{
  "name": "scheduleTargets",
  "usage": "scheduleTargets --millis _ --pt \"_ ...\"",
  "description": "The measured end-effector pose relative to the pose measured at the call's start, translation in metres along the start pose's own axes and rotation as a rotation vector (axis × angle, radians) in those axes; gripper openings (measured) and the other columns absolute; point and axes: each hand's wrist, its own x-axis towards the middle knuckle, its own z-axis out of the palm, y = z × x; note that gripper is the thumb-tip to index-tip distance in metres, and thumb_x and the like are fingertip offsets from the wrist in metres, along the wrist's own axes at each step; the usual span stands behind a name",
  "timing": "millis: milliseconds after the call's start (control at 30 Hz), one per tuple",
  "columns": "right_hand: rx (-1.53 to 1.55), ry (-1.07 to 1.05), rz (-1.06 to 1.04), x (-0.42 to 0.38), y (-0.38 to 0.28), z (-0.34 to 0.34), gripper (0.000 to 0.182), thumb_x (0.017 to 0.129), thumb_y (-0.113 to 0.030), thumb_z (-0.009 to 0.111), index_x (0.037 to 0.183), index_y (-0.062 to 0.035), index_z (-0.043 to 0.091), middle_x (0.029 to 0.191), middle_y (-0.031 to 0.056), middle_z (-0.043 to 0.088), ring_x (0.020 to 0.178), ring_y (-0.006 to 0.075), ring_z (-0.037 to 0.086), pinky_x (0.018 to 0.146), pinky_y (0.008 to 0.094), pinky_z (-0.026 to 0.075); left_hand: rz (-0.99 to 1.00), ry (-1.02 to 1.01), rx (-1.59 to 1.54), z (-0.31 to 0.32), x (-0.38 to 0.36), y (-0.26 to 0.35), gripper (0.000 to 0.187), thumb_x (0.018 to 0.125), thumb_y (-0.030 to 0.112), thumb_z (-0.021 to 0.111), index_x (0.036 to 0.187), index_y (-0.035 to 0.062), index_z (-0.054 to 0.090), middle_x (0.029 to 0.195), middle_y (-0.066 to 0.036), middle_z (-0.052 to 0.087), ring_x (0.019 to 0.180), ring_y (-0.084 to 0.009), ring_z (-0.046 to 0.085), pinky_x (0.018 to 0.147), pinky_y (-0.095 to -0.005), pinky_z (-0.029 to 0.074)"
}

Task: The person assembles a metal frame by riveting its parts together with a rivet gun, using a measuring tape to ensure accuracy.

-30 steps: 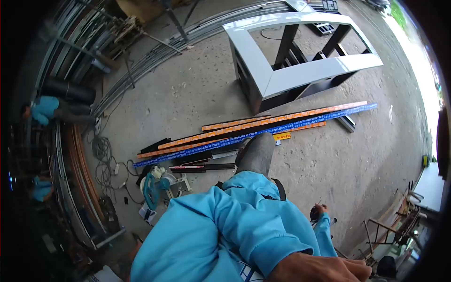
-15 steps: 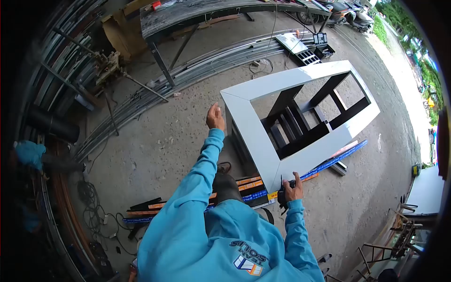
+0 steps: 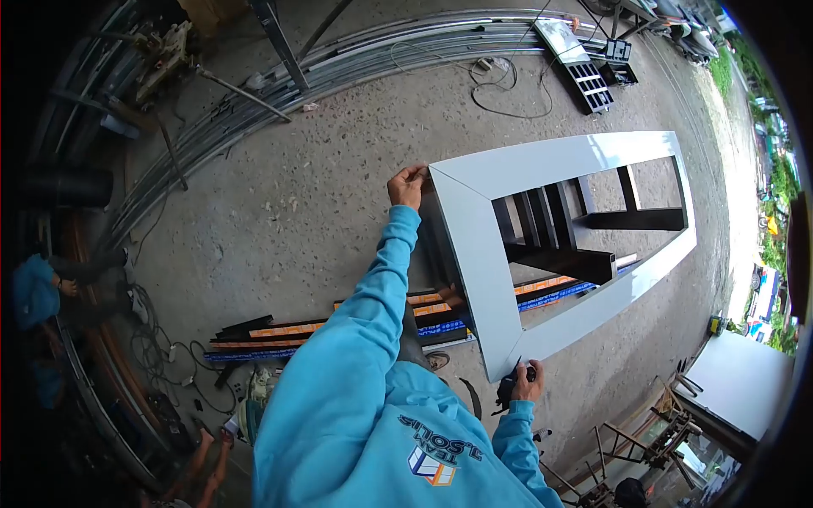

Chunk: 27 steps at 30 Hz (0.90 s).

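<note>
A large white frame [image 3: 487,275] with an open middle stands before me, dark stands and bars [image 3: 546,222] showing through and beneath it. At its upper left corner, my left hand [image 3: 408,186] is closed, thumb and fingertips pinched right at the edge. My right hand [image 3: 528,383] wraps around a black hand tool [image 3: 507,389] against the lower left corner. The tool's kind is not clear, and my fingers hide part of it. Both forearms are in blue sleeves.
Strips with orange and blue wrapping [image 3: 423,318] lie on the floor under the frame. Long metal profiles [image 3: 347,59] run along the back, near an open parts case [image 3: 584,74]. Cables [image 3: 161,347] coil at left, where a person in blue [image 3: 35,292] works. Metal stands [image 3: 622,449] are at lower right.
My left hand has moved from beside the frame onto its upper left corner, fingers closing. The right hand stays at the lower corner with the black tool. The camera view has shifted.
</note>
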Motion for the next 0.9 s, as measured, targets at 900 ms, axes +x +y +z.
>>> scheduleTargets --millis 900 --pt "0.127 0.049 -0.117 -0.003 -0.001 0.002 0.031 0.070 -0.024 0.063 0.093 -0.0037 0.055 0.083 0.0086 0.054 0.074 0.0177 0.053 0.068 0.0298 0.044 0.280 0.242 0.438 0.013 -0.012 -0.006 0.013 0.079 0.008 0.057 0.087 0.0050 0.066 0.085 -0.011 0.064 0.077 -0.0228 0.062 0.068 -0.0320 0.050"
